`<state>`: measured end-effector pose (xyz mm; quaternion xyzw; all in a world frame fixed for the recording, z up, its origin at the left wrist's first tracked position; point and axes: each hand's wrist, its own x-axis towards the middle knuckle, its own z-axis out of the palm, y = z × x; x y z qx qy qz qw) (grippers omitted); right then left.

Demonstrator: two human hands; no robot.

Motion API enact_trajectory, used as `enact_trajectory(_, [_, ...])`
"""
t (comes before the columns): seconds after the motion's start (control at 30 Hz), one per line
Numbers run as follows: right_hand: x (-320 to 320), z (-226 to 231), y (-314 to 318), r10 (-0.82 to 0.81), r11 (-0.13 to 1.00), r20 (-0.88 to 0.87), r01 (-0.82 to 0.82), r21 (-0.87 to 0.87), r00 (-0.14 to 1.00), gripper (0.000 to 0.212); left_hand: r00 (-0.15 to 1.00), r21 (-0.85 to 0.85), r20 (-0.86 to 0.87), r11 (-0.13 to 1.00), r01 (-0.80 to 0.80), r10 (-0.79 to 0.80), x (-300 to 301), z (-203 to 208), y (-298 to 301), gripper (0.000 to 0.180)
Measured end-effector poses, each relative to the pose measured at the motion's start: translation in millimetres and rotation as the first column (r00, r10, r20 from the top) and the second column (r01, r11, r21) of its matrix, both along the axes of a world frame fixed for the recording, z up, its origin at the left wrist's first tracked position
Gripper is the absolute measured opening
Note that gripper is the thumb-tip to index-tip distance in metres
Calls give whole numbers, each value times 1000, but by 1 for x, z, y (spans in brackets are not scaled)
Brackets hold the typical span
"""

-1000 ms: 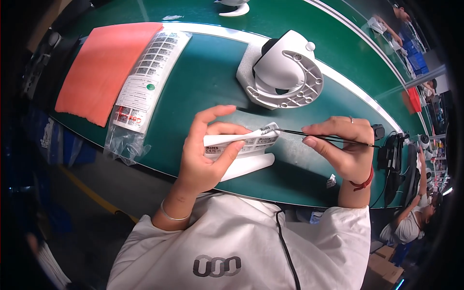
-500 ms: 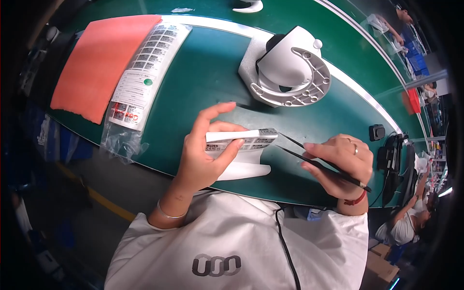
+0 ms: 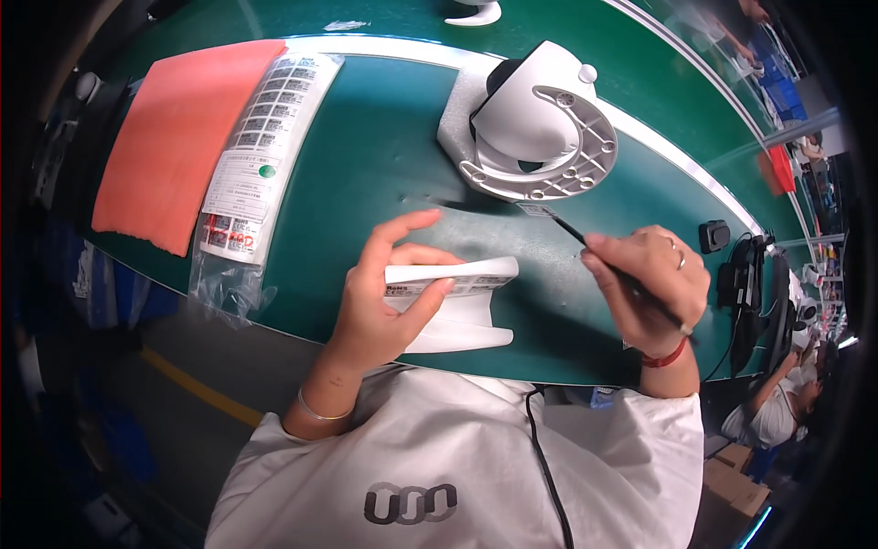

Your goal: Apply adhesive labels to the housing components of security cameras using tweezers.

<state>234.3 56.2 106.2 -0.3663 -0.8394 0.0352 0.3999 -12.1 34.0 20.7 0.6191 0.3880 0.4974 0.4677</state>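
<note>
Left hand (image 3: 373, 295) pinches a curled label sheet (image 3: 498, 271), thumb on its front and a finger behind, while the index finger stands clear above. The sheet is up near the middle of the bench's (image 3: 366, 137) near edge, its lower flap bowed toward the person; a row of printed labels shows inside the curl. Right hand (image 3: 651, 285), closer to the bench's right end, pinches black tweezers (image 3: 569, 229) between thumb and fingers, pointing toward the far edge. At their tips is one small label (image 3: 534, 209), just beside the lower rim of a white device (image 3: 526, 128); whether it touches the rim cannot be told. The device lies tilted on pale foam (image 3: 455, 137) toward the far edge, its ribbed ring facing up. At the bench's left end lies an orange sheet (image 3: 174, 137), with a clear bag (image 3: 267, 137) of labels along its right side; the bag's lower end reaches the near edge. By the right end sits a small black camera (image 3: 713, 236).
</note>
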Motion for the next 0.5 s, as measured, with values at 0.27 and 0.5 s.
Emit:
enact_trajectory(0.27, [-19,-38,2,-102,965,201,48,259,974,19,999,-128,12,991,-45,46,0,2,1,53])
enact_trajectory(0.5, [-25,-51,10,-200,943,200,133,306,959,19,999,-140,0,989,-37,37,-3,2,-1,52])
